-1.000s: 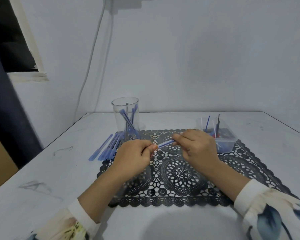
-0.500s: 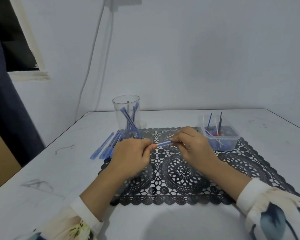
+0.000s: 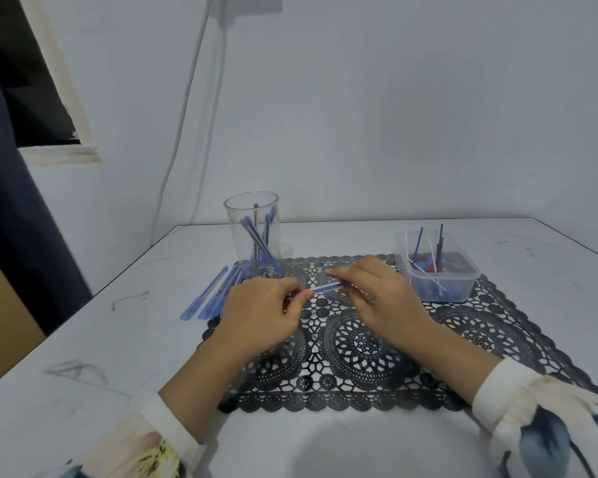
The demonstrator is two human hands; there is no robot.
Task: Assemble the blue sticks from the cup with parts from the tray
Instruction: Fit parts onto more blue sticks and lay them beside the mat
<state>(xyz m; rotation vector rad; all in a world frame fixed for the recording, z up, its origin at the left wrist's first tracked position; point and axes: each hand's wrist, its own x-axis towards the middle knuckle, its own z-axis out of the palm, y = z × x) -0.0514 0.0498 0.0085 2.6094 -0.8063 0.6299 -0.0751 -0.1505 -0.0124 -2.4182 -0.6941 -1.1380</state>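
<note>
A blue stick (image 3: pixel 328 288) is held nearly level above the far middle of the black lace mat (image 3: pixel 359 346), one end in each hand. The left hand (image 3: pixel 261 313) pinches its left end between the thumb and curled fingers (image 3: pixel 299 296). The right hand (image 3: pixel 377 291) has its fingers (image 3: pixel 346 273) curled over the right end, gripping it from above. Both hands are over the mat's far half, the forearms reaching in across its near edge. At the mat's far left corner stands a clear cup (image 3: pixel 251 232), upright, with several blue sticks (image 3: pixel 256 239) and one thin dark rod leaning inside. Just left of the mat, by the cup's foot, a row of loose sticks (image 3: pixel 214 294) lies flat on the worktop (image 3: pixel 83 339), partly behind the left hand. On the mat's far right corner sits a clear plastic tray (image 3: pixel 437 270). Thin white, blue and dark rods stick up out of it, and what seem to be small red and blue bits lie in its bottom, too blurred to name. Behind the mat rises a pale wall with a white cable (image 3: pixel 183 132) running down it, and off to the mat's left hangs a dark curtain (image 3: pixel 7 201). Pale flowered sleeves (image 3: pixel 532 408) cover the lower arms.
</note>
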